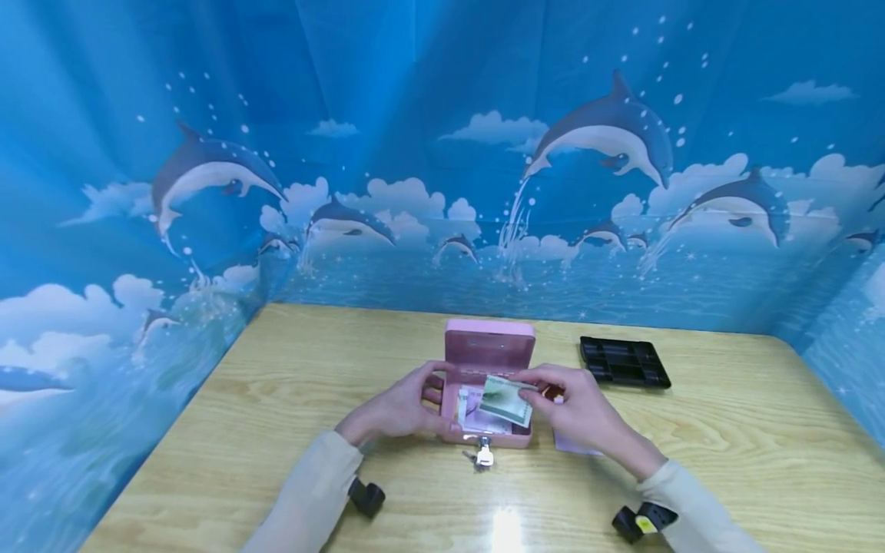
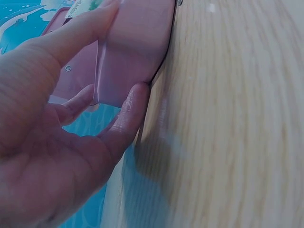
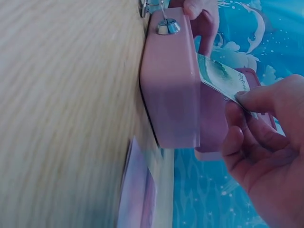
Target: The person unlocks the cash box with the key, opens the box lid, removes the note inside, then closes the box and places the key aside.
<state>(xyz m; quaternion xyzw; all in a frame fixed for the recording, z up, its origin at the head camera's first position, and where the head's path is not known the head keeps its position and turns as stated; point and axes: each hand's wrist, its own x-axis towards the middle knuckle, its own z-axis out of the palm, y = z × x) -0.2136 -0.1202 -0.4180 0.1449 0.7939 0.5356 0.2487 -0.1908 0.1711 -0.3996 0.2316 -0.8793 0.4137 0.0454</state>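
Observation:
A pink cash box point(image 1: 508, 441) stands on the table with its lid point(image 1: 489, 347) raised. My left hand point(image 1: 404, 401) holds the box at its left side, thumb on the front rim and fingers spread along the side wall point(image 2: 135, 61). Between thumb and fingers, my right hand point(image 1: 581, 403) pinches a green banknote point(image 1: 503, 399) over the box opening; the right wrist view shows the banknote point(image 3: 221, 76) tilted above the rim. Inside the box lie purple banknotes point(image 1: 477, 418). Keys point(image 1: 484, 456) hang from the lock at the front.
A black compartment tray point(image 1: 625, 375) sits on the table at the back right. Beside the box, partly under my right hand, lies a purple banknote point(image 1: 575, 445), also seen on edge in the right wrist view. A dolphin-printed curtain point(image 1: 442, 153) borders the wooden table point(image 1: 332, 346).

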